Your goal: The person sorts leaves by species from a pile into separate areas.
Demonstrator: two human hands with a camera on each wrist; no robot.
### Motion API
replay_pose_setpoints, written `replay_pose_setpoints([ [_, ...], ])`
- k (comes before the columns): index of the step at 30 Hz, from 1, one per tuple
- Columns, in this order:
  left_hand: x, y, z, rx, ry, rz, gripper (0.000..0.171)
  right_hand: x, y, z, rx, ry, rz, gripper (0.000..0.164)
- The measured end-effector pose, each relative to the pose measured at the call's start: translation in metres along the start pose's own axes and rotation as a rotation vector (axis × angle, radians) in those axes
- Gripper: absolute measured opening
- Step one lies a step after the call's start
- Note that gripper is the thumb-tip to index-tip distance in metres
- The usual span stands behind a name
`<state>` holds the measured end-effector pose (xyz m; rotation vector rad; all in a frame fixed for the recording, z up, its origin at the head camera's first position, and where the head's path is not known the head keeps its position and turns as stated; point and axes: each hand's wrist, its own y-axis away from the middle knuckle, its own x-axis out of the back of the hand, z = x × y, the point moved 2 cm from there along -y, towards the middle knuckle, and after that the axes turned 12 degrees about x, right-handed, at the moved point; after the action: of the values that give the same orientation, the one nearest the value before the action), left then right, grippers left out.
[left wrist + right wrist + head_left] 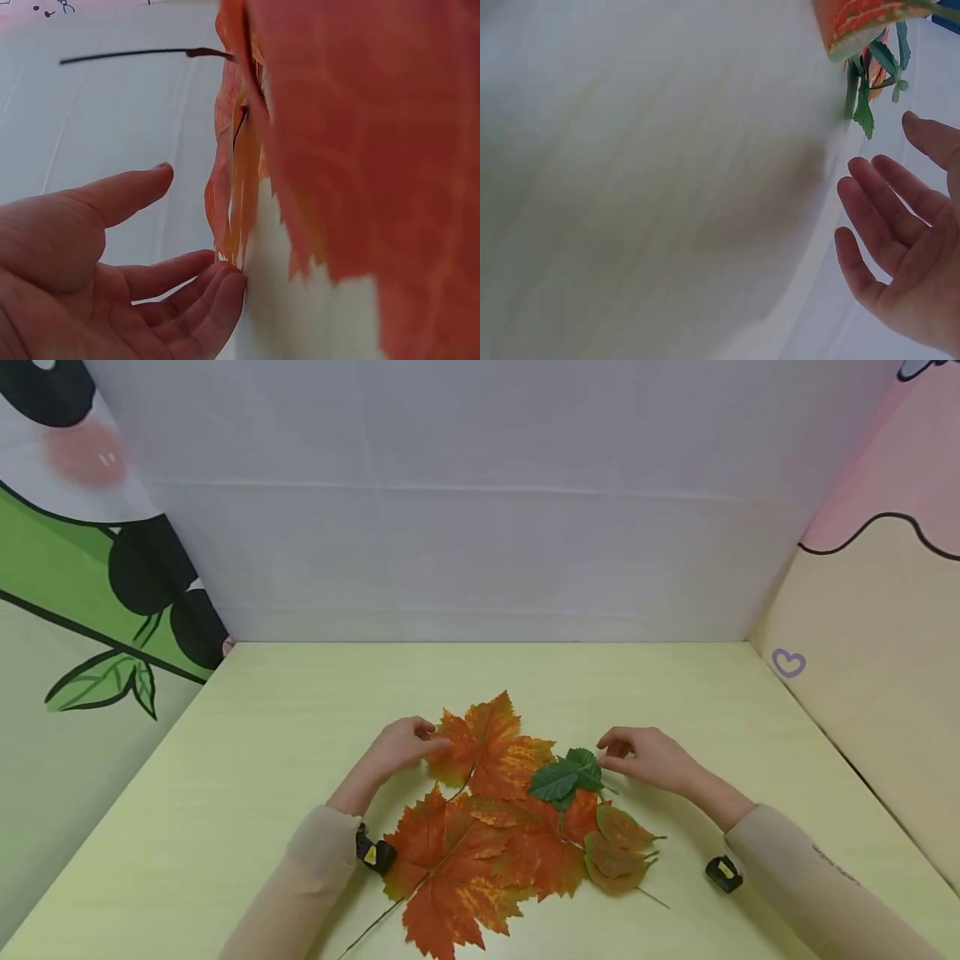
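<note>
Several orange artificial maple leaves (450,868) lie overlapping on the table. My left hand (405,745) is at the left edge of the topmost maple leaf (487,747), its thumb apart from the fingers; the left wrist view shows the hand (150,277) with fingertips touching or very near the leaf's edge. A small green leaf sprig (567,777) rests on the right of the pile. Just right of it is my right hand (651,758), loosely bent, and the right wrist view shows this hand (907,225) holding nothing, apart from the green leaves (866,82).
Smaller greenish-orange leaves (618,852) lie at the pile's right side, stems pointing right. A long thin stem (371,928) reaches toward the front edge. The pale table (285,693) is bounded by a white back panel (487,560) and printed side panels (885,652).
</note>
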<state>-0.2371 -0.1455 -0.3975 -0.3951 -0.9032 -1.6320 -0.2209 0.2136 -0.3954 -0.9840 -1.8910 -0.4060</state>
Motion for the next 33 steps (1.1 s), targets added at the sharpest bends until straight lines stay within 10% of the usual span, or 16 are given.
replay_pose_setpoints([
  [33, -0.013, -0.007, -0.001, 0.038, -0.041, 0.055, 0.06, -0.013, -0.016, -0.026, 0.055, 0.135, -0.051, 0.044],
])
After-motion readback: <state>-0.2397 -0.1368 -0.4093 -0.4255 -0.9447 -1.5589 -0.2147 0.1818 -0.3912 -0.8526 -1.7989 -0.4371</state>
